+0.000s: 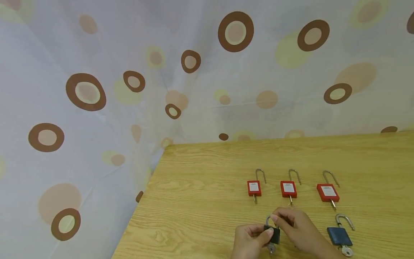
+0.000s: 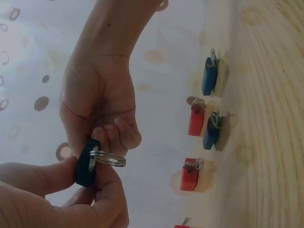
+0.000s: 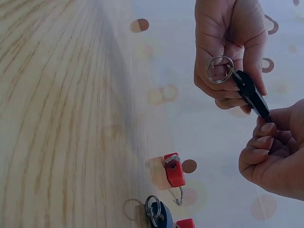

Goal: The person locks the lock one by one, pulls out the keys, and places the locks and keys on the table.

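Observation:
Between both hands is a dark padlock (image 1: 275, 235) with a silver shackle. My left hand (image 1: 248, 240) grips its body between thumb and fingers. My right hand (image 1: 299, 230) pinches at the shackle's upper end, its fingertips covering part of the metal. A key (image 1: 271, 248) sticks out of the bottom of the lock, and its split ring (image 2: 109, 158) shows in the left wrist view. From the right wrist side, the dark lock body (image 3: 251, 94) appears edge-on, tilted between the two hands.
Three red padlocks (image 1: 254, 188) (image 1: 288, 189) (image 1: 328, 192) lie in a row behind the hands, shackles open and keys in. A blue padlock (image 1: 339, 236) with an open shackle lies right of my right hand. Patterned cloth (image 1: 194, 90) borders the wooden table (image 1: 194, 187).

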The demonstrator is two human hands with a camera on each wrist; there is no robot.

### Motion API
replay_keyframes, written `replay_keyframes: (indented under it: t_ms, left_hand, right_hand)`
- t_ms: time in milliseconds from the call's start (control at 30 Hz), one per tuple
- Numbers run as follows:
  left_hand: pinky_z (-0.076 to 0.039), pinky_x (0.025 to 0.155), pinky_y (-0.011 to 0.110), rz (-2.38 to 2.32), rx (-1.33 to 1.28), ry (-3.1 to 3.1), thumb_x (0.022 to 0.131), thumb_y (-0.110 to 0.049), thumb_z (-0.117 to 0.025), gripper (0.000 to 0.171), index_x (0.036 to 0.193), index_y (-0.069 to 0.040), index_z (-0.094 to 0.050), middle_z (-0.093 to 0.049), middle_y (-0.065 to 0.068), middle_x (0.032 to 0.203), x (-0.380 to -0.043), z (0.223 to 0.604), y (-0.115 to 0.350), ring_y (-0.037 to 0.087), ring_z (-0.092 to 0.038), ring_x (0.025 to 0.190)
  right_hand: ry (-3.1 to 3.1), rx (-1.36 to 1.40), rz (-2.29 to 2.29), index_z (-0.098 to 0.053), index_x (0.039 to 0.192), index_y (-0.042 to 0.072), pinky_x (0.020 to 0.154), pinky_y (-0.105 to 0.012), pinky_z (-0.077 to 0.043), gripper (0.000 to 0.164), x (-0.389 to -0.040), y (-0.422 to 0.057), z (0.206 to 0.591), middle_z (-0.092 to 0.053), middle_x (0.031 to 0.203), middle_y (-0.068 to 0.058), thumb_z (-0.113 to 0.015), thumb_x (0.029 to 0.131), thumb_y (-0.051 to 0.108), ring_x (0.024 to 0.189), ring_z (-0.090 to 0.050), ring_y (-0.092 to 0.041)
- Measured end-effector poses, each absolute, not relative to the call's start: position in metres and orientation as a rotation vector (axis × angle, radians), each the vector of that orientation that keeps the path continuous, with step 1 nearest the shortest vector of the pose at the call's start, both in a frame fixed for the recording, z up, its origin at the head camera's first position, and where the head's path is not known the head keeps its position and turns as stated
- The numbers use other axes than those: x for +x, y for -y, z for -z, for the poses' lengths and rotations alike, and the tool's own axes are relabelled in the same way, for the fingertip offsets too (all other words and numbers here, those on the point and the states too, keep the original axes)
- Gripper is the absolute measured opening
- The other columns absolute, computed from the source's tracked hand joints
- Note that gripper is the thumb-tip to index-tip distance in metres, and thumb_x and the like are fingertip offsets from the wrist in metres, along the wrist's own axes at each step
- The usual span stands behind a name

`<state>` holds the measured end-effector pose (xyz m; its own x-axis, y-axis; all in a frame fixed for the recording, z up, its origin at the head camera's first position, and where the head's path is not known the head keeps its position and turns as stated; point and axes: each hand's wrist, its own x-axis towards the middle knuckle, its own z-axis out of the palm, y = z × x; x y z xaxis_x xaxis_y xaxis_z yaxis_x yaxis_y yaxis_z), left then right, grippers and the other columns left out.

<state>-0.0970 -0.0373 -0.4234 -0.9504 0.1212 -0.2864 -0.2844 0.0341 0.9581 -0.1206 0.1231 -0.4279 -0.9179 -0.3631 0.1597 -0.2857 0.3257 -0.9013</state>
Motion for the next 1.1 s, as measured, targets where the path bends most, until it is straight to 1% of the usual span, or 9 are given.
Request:
replay_keyframes:
  t_ms: [133, 267, 467, 667, 800, 900, 967, 1033, 1100]
  left_hand:
    - [-0.055, 0.067, 0.022, -2.007, -0.151, -2.04, 0.083, -0.004, -0.066, 0.015, 0.091, 0.008, -0.07, -0.072, 0.014, 0.085, -0.096, 0.424, 0.039, 0.007, -0.063, 0.072]
    - [-0.055, 0.065, 0.021, -2.025, -0.127, -2.055, 0.083, -0.002, -0.066, 0.015, 0.09, 0.01, -0.069, -0.071, 0.017, 0.085, -0.094, 0.426, 0.041, 0.007, -0.063, 0.072]
    - [-0.056, 0.067, 0.024, -2.004, -0.127, -2.062, 0.083, -0.002, -0.065, 0.017, 0.092, 0.012, -0.068, -0.071, 0.018, 0.087, -0.095, 0.426, 0.042, 0.008, -0.063, 0.074]
    - [-0.057, 0.074, 0.03, -1.958, -0.135, -2.054, 0.085, -0.007, -0.064, 0.018, 0.096, 0.007, -0.069, -0.071, 0.014, 0.091, -0.101, 0.42, 0.039, 0.01, -0.065, 0.082]
    - [-0.057, 0.076, 0.031, -1.978, -0.15, -1.999, 0.086, -0.007, -0.064, 0.018, 0.096, 0.007, -0.068, -0.071, 0.013, 0.092, -0.102, 0.418, 0.037, 0.011, -0.066, 0.084]
    - [-0.056, 0.076, 0.03, -2.009, -0.178, -1.953, 0.085, -0.008, -0.065, 0.018, 0.096, 0.006, -0.068, -0.071, 0.012, 0.092, -0.103, 0.418, 0.037, 0.01, -0.065, 0.082]
    - [-0.056, 0.076, 0.028, -2.035, -0.196, -1.92, 0.085, -0.008, -0.064, 0.018, 0.095, 0.007, -0.068, -0.071, 0.011, 0.092, -0.104, 0.417, 0.037, 0.009, -0.064, 0.08]
    - [-0.055, 0.073, 0.026, -2.066, -0.217, -1.893, 0.085, -0.008, -0.064, 0.019, 0.095, 0.008, -0.067, -0.071, 0.009, 0.09, -0.105, 0.418, 0.037, 0.007, -0.062, 0.075]
    - [-0.054, 0.071, 0.023, -2.101, -0.234, -1.866, 0.086, -0.008, -0.064, 0.019, 0.096, 0.008, -0.067, -0.071, 0.007, 0.088, -0.106, 0.418, 0.038, 0.005, -0.059, 0.07]
  right_hand:
    - [-2.501, -0.627, 1.678, -0.061, 0.086, 0.003, 0.043, -0.024, -0.031, 0.02, -0.12, -0.122, 0.431, -0.038, 0.061, 0.01, -0.047, 0.097, 0.012, 0.049, -0.034, -0.003]
    - [-2.507, -0.672, 1.661, -0.062, 0.085, 0.005, 0.044, -0.024, -0.031, 0.019, -0.119, -0.119, 0.432, -0.042, 0.063, 0.009, -0.048, 0.096, 0.011, 0.052, -0.036, -0.001]
    - [-2.558, -0.629, 1.569, -0.061, 0.086, 0.009, 0.047, -0.022, -0.032, 0.018, -0.117, -0.116, 0.429, -0.047, 0.066, 0.009, -0.048, 0.097, 0.013, 0.055, -0.038, 0.003]
    - [-2.52, -0.452, 1.617, -0.056, 0.084, 0.006, 0.045, -0.023, -0.033, 0.021, -0.118, -0.114, 0.424, -0.042, 0.061, 0.005, -0.046, 0.098, 0.018, 0.05, -0.036, -0.003]
    - [-2.48, -0.36, 1.649, -0.055, 0.086, 0.003, 0.048, -0.023, -0.037, 0.022, -0.118, -0.115, 0.42, -0.045, 0.063, 0.002, -0.045, 0.098, 0.019, 0.052, -0.04, -0.005]
    - [-2.424, -0.3, 1.677, -0.056, 0.091, 0.0, 0.047, -0.023, -0.039, 0.025, -0.119, -0.116, 0.417, -0.047, 0.066, 0.0, -0.045, 0.099, 0.021, 0.053, -0.042, -0.006]
    - [-2.374, -0.223, 1.707, -0.056, 0.098, -0.002, 0.046, -0.024, -0.041, 0.028, -0.118, -0.117, 0.415, -0.05, 0.068, 0.0, -0.045, 0.099, 0.023, 0.053, -0.044, -0.008]
    - [-2.323, -0.074, 1.749, -0.055, 0.105, -0.003, 0.048, -0.025, -0.044, 0.03, -0.114, -0.116, 0.414, -0.052, 0.073, -0.001, -0.046, 0.098, 0.024, 0.056, -0.047, -0.01]
    - [-2.287, 0.096, 1.79, -0.053, 0.11, -0.003, 0.054, -0.026, -0.047, 0.03, -0.109, -0.114, 0.417, -0.054, 0.077, -0.001, -0.045, 0.099, 0.024, 0.061, -0.051, -0.012]
